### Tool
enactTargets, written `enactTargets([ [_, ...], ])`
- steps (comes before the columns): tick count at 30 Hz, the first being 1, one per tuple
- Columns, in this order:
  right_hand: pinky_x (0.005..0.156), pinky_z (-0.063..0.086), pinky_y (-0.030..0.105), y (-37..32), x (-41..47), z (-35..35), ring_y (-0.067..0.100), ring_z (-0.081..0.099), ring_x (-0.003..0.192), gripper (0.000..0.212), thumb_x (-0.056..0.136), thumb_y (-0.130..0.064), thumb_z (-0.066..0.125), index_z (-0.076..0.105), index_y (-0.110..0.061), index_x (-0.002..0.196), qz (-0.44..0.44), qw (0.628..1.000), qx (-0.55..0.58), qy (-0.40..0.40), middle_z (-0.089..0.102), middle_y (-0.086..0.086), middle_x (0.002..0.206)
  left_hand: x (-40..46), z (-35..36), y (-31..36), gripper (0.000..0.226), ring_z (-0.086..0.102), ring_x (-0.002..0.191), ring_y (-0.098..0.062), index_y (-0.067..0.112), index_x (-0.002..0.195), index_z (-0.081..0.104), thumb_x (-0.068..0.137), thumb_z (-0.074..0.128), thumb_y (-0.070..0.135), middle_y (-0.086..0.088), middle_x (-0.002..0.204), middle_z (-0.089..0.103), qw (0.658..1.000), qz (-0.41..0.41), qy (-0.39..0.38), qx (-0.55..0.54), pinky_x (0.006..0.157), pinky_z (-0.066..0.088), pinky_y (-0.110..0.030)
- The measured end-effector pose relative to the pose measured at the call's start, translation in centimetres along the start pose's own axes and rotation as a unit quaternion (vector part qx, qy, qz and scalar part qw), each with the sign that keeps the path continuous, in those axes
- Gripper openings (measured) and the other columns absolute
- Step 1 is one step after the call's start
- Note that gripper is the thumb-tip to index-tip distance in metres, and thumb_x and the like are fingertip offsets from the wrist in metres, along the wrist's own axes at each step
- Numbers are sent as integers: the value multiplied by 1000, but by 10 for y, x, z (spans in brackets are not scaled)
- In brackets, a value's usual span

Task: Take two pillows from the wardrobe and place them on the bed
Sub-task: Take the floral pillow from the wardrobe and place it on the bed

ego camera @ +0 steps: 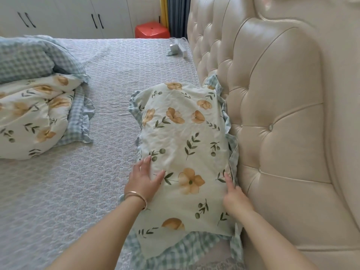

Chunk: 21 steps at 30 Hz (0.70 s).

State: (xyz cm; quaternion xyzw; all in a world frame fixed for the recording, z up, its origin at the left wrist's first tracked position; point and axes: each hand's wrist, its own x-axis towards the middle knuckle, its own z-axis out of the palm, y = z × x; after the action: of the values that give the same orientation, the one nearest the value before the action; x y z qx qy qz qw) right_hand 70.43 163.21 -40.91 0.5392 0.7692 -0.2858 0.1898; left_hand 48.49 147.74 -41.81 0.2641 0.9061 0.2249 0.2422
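Both hands reach forward in my head view: left hand [143, 179] lies flat and open on the floral pillow [187, 152]; right hand [233, 195] presses its open fingers on the pillow's edge by the headboard [276, 114]. Pillow rests on the bed [78, 182].
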Motion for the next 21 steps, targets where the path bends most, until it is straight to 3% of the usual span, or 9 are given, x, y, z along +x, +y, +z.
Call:
enactTargets([
  [4,101,38,40,-8,-19,-11,31,41,123,62,88,-11,30,14,-23,146,-5,999,-29,45,37,13,139,-14,-22,19,73,36,132,-25,21,144,28,83,57,50,-7,145,32,999,-11,-15,28,104,40,-44],
  [8,99,38,38,-33,-54,-30,28,38,124,45,87,-14,36,39,-12,132,-11,995,-68,77,40,11,135,-45,-54,38,63,43,126,-22,23,140,34,85,57,42,-6,142,35,999,18,-18,21,98,46,-40],
  [14,106,32,37,-71,-114,-34,25,32,130,50,86,-12,35,38,-14,136,-17,994,-16,111,36,7,142,-74,-108,38,56,58,102,-22,23,139,34,88,54,37,-2,142,34,995,84,-21,58,73,49,-31],
  [21,100,40,40,-116,-208,-5,24,40,126,46,89,-20,39,39,-18,135,43,965,111,235,38,4,144,-101,-166,14,59,55,113,-23,23,142,29,90,52,35,-4,146,32,975,186,-53,109,82,52,-35],
])
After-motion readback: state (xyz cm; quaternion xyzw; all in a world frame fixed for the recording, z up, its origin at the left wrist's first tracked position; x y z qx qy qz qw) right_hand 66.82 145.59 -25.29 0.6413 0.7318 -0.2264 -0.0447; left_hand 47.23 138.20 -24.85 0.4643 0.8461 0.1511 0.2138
